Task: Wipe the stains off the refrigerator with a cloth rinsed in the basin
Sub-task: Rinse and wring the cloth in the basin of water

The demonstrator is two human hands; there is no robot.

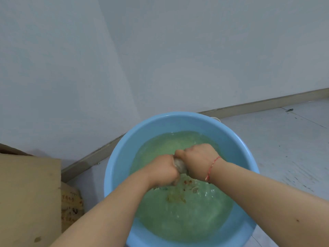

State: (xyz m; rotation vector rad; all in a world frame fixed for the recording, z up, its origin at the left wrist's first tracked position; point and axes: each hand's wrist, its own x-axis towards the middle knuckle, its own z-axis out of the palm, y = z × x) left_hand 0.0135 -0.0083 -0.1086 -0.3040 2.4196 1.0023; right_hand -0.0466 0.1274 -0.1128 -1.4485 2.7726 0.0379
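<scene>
A light blue round basin (117, 157) stands on the floor, holding greenish cloudy water with brownish specks. Over the water, my left hand (164, 171) and my right hand (197, 161) both grip a twisted greyish cloth (179, 164), fists close together. Only a short stretch of the cloth shows between the fists; the rest is hidden inside them. A red string bracelet circles my right wrist. The refrigerator is not in view.
A cardboard box (28, 202) stands at the left, with a yellowish printed bag (71, 205) beside it. White walls meet in a corner behind the basin, with a baseboard (267, 103) along the floor. Pale tiled floor (284, 148) spreads to the right.
</scene>
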